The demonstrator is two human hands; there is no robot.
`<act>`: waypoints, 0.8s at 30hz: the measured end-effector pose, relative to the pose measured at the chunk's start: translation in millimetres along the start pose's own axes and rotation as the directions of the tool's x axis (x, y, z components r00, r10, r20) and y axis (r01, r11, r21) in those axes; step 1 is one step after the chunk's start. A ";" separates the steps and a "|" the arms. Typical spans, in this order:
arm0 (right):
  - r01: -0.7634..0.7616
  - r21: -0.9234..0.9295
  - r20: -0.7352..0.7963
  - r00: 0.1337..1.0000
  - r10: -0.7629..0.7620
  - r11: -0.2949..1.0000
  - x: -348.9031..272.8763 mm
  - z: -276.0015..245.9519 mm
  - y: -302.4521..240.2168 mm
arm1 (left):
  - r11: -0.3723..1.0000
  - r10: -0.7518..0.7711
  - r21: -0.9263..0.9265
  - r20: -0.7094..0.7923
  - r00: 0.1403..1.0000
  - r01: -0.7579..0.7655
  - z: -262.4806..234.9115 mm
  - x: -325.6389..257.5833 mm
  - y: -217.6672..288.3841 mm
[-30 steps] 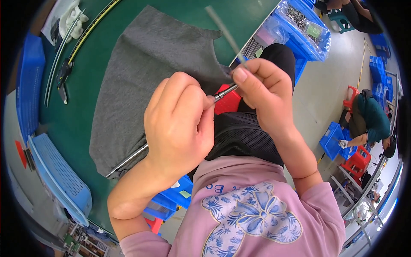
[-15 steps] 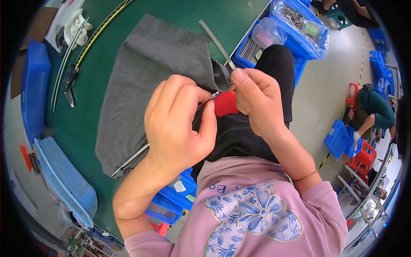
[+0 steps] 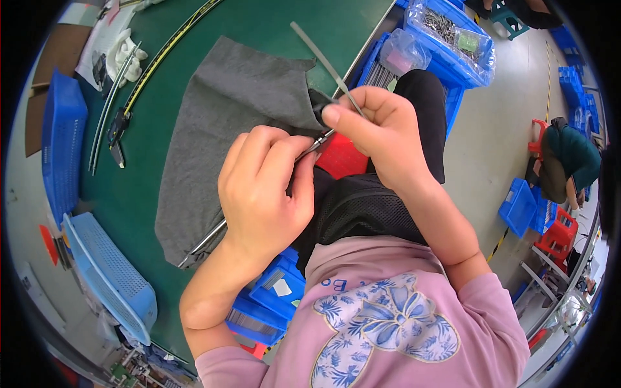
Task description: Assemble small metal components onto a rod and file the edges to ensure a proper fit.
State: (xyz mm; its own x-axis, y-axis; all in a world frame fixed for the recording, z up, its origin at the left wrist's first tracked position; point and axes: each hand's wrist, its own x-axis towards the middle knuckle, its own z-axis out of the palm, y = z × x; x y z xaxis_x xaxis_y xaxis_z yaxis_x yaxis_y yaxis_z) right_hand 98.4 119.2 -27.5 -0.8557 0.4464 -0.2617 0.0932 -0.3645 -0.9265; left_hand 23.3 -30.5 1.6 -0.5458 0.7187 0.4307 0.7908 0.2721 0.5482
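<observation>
My left hand [image 3: 265, 191] is closed around a thin shiny metal rod [image 3: 208, 239], which runs from the cloth's lower corner up past my fingertips. At its upper end is a stepped metal tip, close to my right fingers. My right hand [image 3: 385, 132] is pinched, with a narrow, flat grey strip [image 3: 318, 55] between its fingers, the strip slanting up and left. A dark grey cloth [image 3: 239, 97] lies under the rod and left hand. Its folded edge reaches my right thumb; whether the thumb grips it is hidden.
On the green table [image 3: 259, 19] lie a caliper [image 3: 118, 129], a yellow-black curved strip [image 3: 162, 55], thin rods [image 3: 107, 119] and white gloves [image 3: 125, 55]. Blue baskets [image 3: 113, 271] line the left. Blue bins of metal parts [image 3: 446, 39] stand at right. A person [image 3: 569, 158] bends over farther right.
My right hand has shifted a little left and up, its thumb now nearer the cloth's edge. The strip moved with it. The view has also shifted slightly.
</observation>
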 end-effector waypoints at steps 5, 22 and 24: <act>0.050 0.158 -0.241 0.971 -0.010 0.986 3.0 8.2 -6.7 | 1.000 -0.018 0.010 0.066 0.998 0.018 -2.8 4.1 0.4; 0.506 -0.456 0.375 0.855 -0.358 0.732 -43.3 -22.7 8.3 | 0.983 -0.151 -0.103 0.019 0.988 0.152 -4.7 1.3 -3.8; 0.490 -0.449 0.360 0.864 -0.351 0.747 -43.2 -20.4 10.2 | 0.987 -0.135 -0.087 0.037 0.990 0.138 -4.8 0.6 -3.7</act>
State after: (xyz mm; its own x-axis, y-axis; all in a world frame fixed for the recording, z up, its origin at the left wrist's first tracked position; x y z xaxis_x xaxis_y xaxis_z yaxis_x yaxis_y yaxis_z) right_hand 146.8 112.9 -31.2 -0.9557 0.2197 0.1961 -0.1213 0.3134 -0.9419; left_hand 18.7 -34.0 3.3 -0.6371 0.6986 0.3256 0.6810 0.3122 0.6624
